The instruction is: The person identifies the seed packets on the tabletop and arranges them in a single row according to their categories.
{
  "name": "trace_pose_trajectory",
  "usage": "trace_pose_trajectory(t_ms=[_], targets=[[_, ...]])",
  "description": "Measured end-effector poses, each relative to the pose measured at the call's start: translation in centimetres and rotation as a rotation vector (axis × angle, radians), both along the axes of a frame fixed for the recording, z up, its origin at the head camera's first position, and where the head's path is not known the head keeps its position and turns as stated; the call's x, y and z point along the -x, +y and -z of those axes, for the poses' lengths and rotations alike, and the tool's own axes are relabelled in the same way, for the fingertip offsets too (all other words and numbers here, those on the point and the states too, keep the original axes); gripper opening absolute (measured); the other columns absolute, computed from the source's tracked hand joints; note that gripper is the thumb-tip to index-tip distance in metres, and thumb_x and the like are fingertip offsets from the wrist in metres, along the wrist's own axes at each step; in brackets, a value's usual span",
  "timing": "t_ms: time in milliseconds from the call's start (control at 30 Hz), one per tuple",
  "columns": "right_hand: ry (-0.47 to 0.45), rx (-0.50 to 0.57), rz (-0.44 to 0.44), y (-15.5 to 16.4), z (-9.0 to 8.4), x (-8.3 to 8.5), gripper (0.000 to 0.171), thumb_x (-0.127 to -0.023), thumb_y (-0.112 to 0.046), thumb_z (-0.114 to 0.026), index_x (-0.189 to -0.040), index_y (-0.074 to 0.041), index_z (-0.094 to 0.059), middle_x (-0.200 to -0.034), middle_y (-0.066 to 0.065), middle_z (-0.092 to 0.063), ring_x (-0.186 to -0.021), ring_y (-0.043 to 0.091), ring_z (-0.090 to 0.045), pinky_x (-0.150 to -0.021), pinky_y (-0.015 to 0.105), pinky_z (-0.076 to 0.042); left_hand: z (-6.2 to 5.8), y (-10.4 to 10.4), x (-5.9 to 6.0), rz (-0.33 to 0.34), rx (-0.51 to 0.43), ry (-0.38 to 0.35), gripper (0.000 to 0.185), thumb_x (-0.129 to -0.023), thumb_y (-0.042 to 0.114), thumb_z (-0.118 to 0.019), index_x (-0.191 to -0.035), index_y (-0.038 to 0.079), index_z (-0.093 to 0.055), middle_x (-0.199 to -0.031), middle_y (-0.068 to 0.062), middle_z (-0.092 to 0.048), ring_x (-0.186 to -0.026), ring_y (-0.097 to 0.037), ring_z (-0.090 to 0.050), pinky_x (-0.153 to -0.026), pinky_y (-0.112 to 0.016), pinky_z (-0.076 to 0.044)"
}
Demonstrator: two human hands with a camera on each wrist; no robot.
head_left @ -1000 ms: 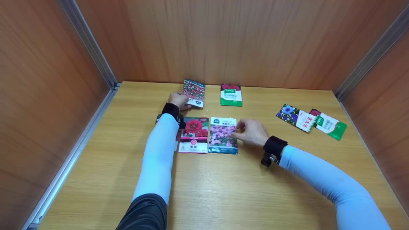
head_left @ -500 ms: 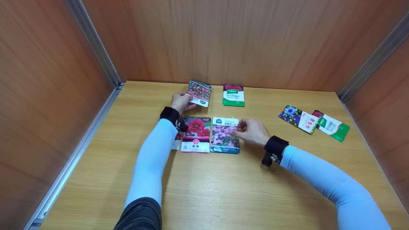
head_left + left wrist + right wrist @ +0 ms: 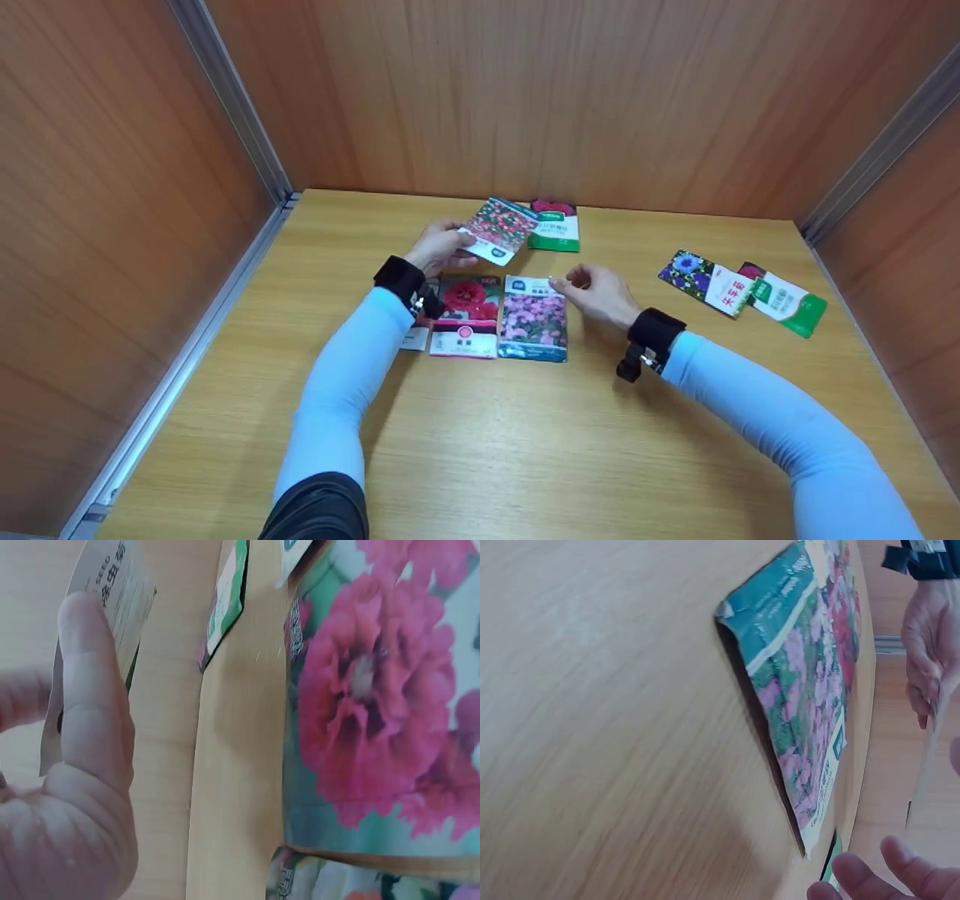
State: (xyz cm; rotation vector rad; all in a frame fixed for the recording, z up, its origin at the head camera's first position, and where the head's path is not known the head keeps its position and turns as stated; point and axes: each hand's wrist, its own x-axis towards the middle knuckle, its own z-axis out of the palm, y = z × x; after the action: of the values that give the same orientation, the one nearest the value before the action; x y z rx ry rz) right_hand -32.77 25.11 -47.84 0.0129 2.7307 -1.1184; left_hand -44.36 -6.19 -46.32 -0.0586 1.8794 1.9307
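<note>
While the left hand (image 3: 439,247) pinches a seed packet with small red and pink flowers (image 3: 500,229) by its white end, that packet is lifted off the wooden table (image 3: 525,450) and tilted, up near the back. In the left wrist view, the thumb (image 3: 94,690) lies flat on the packet's white back. The right hand (image 3: 596,292) holds nothing. Its fingers are loosely bent, with the tips just above the top corner of a packet with pink flowers (image 3: 534,319), which lies flat on the table. Right beside that one lies a packet with a big red flower (image 3: 466,315). Behind the lifted packet is a green and white packet (image 3: 556,225) near the wall. Far off to the right lie a packet with blue flowers (image 3: 705,281) and another green one (image 3: 784,298), touching each other.
</note>
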Motion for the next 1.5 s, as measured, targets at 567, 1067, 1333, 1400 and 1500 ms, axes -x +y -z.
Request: trace_pose_trajectory(t_ms=[567,1067,1333,1400,1500], targets=[[-0.127,0.29,0.168,0.9,-0.7,1.0,0.098,-0.108,-0.065,-0.064,-0.176,-0.006,-0.026,-0.15,0.023,-0.06,-0.126,0.035,-0.066,-0.11,0.046,-0.057,-1.2,1.7,-1.9,0.316,0.092,-0.001,0.045,-0.107,0.002,-0.068,-0.151,0.005,-0.06,-0.119,-0.014,-0.074,-0.093,-0.021,-0.078,-0.067,-0.025,-0.067],[-0.214,0.428,0.172,0.7,-1.0,1.7,0.09,-0.109,-0.051,-0.071,-0.176,-0.009,-0.027,-0.166,0.022,-0.055,-0.146,0.035,-0.062,-0.123,0.048,-0.053,-1.7,2.4,-2.5,0.542,0.216,0.042,0.038,-0.11,0.007,-0.066,-0.148,0.008,-0.066,-0.118,-0.012,-0.079,-0.091,-0.021,-0.079,-0.06,-0.026,-0.064],[-0.211,0.519,0.122,0.8,-0.7,1.8,0.062,-0.105,-0.024,-0.082,-0.157,-0.009,-0.053,-0.137,0.008,-0.077,-0.111,0.013,-0.077,-0.095,0.025,-0.064,-1.3,2.2,-2.9,0.587,0.28,0.06,0.034,-0.109,0.009,-0.067,-0.144,0.011,-0.069,-0.11,-0.007,-0.08,-0.085,-0.017,-0.076,-0.057,-0.024,-0.059],[-0.2,0.547,0.131,0.9,-0.7,1.6,0.05,-0.104,-0.021,-0.083,-0.146,-0.009,-0.059,-0.123,0.002,-0.081,-0.103,0.01,-0.079,-0.091,0.025,-0.065,-1.1,2.2,-2.9,0.553,0.263,0.072,0.032,-0.11,0.01,-0.067,-0.142,0.009,-0.07,-0.107,-0.005,-0.08,-0.084,-0.016,-0.076,-0.059,-0.026,-0.059],[-0.176,0.607,0.159,1.0,-0.8,1.4,0.034,-0.105,-0.018,-0.081,-0.131,-0.01,-0.06,-0.111,-0.005,-0.082,-0.099,0.008,-0.081,-0.089,0.026,-0.068,-1.1,2.6,-2.8,0.451,0.183,0.073,0.032,-0.11,0.011,-0.068,-0.141,0.005,-0.07,-0.105,-0.005,-0.08,-0.087,-0.016,-0.078,-0.068,-0.029,-0.064]])
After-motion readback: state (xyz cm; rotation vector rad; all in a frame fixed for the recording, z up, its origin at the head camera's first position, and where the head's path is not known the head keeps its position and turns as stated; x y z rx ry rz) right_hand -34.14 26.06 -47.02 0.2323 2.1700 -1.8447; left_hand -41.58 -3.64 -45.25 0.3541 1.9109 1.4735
